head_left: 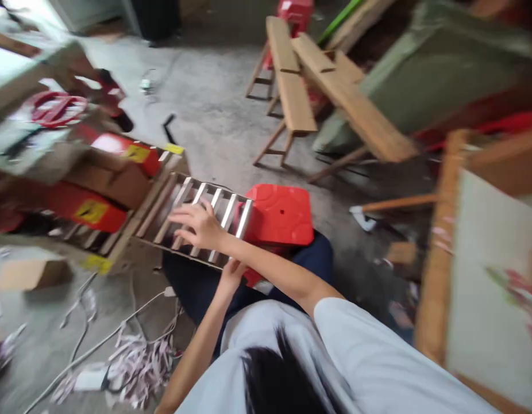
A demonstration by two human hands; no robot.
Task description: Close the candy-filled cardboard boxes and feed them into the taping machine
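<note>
"Roller frame: where is it?"

"Its left end meets a red-sided machine; a red stool is near its right end."

"What's over it?"

"Right hand, fingers spread; left hand at its near right corner, grip hidden."

"Which step?"

"Probably adjusting; the next move likely calls for steady support."

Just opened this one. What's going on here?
A person has the right hand open over the rollers; contact is unclear. The left hand is at the rollers' near edge, its grip partly hidden. At the far left, a brown box sits in the machine, between red panels. A red stool stands by the rollers' right end.
</note>
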